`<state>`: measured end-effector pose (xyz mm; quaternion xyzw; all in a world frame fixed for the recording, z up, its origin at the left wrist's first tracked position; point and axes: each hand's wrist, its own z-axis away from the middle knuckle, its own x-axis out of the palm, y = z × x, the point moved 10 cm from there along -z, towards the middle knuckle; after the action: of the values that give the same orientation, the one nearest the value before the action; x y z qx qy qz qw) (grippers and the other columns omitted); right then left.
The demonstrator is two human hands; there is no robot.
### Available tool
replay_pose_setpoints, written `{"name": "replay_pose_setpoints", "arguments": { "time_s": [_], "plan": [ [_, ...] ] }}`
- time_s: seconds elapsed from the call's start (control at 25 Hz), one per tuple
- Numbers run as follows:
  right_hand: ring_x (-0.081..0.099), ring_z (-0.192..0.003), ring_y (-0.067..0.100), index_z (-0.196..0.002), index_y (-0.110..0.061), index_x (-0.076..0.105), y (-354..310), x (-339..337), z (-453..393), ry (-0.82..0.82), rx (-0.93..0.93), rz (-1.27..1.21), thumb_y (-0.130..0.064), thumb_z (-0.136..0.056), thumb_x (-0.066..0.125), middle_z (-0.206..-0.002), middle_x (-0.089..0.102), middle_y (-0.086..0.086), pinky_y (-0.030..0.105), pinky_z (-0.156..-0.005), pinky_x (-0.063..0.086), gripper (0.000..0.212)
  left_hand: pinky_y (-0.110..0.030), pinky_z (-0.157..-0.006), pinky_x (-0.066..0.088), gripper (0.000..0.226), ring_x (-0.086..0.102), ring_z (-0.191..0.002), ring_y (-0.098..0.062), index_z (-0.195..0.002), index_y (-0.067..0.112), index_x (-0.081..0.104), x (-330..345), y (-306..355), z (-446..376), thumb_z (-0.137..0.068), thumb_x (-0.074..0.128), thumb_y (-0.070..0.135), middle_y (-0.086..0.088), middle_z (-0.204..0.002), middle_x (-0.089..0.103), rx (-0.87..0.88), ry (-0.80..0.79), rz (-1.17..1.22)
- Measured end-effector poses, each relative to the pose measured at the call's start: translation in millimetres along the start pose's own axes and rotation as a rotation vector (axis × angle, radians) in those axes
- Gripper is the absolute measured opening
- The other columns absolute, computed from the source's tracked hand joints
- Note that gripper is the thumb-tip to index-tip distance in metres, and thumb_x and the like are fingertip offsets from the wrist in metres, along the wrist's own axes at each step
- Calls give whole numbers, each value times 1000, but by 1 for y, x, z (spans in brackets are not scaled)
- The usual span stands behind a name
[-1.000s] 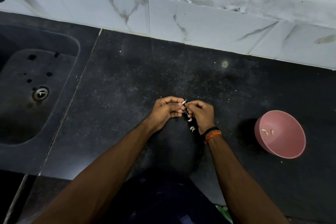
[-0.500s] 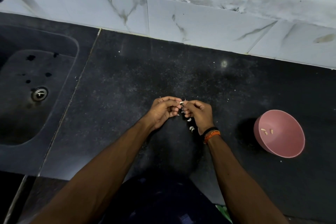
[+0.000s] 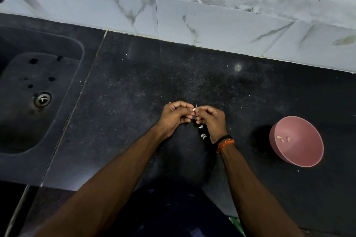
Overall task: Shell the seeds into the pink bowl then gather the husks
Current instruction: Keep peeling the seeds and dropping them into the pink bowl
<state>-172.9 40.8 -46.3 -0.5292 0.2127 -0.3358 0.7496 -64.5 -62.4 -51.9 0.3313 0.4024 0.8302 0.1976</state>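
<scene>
A single seed (image 3: 194,109) was pinched between the curled fingertips of the left hand (image 3: 176,116) and the right hand (image 3: 212,119), which were held together above the black countertop (image 3: 134,92). Pale husks (image 3: 202,132) were scattered on the countertop just below the right hand. The pink bowl (image 3: 297,158) was positioned well apart to the right, tilted, and three shelled kernels (image 3: 282,138) were contained in it.

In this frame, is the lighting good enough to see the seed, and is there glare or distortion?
Head view: dim overall; the seed is tiny but visible between left hand and right hand. A small glare spot marks the counter; wide-angle bending curves the tiled wall.
</scene>
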Motion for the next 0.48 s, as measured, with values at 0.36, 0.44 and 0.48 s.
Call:
{"name": "replay_pose_setpoints", "arguments": {
  "time_s": [0.36, 0.44, 0.48],
  "plan": [
    [65, -68, 18, -89, 3, 76, 4, -5, -2, 24, -1, 13, 0, -92, 64, -80, 74, 16, 24, -60, 54, 12, -23, -57, 53, 9, 64, -61, -16, -96, -8, 71, -2, 1, 1, -88, 66, -7, -14, -73, 71, 70, 77, -86],
    [65, -67, 17, -89, 3, 75, 3, -6, -2, 39, -11, 31, 0, -93, 64, -80, 73, 17, 24, -59, 54, 12, -23, -56, 53, 10, 63, -60, -16, -94, -6, 72, -4, -1, 0, -87, 65, -8, -15, -72, 70, 50, 93, -70],
    [65, -67, 17, -89, 3, 75, 3, -6, -2, 43, -16, 40, 0, -93, 64, -80, 73, 18, 24, -59, 55, 12, -23, -56, 53, 10, 63, -60, -16, -93, -5, 73, -4, -1, -1, -87, 65, -8, -16, -73, 70, 39, 97, -70]
  ]
}}
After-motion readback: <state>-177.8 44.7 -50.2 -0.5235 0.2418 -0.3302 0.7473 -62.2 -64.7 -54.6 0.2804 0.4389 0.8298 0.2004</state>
